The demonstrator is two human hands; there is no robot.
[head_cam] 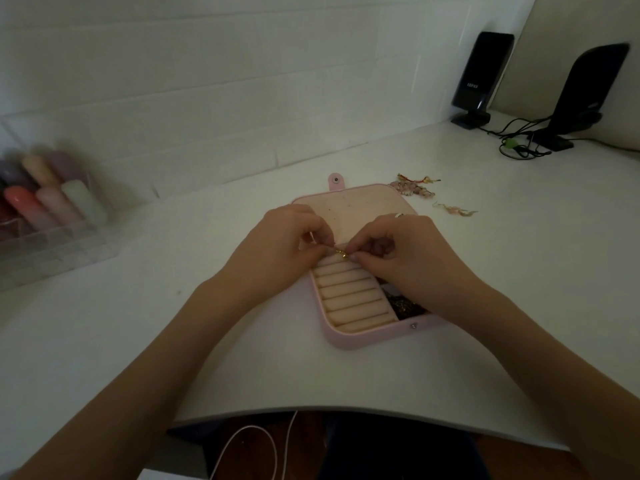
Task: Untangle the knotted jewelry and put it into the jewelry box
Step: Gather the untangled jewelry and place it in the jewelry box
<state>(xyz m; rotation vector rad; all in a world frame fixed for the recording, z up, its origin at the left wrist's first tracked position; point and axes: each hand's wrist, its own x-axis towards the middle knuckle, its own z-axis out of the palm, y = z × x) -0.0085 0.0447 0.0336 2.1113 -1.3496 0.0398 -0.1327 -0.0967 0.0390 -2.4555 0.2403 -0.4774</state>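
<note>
Both hands, left (291, 244) and right (398, 251), pinch a gold piece (341, 253) between fingertips above the box (349, 337); speaker (479, 77) lettering far right, unreadable

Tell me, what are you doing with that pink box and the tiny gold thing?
A person is working on a small gold piece of jewelry, pinching it between the left hand and the right hand. They hold it just above the ring rolls of an open pink jewelry box on the white table. Something dark and glittery already lies in a side compartment. More tangled jewelry waits on the table behind the box.
</note>
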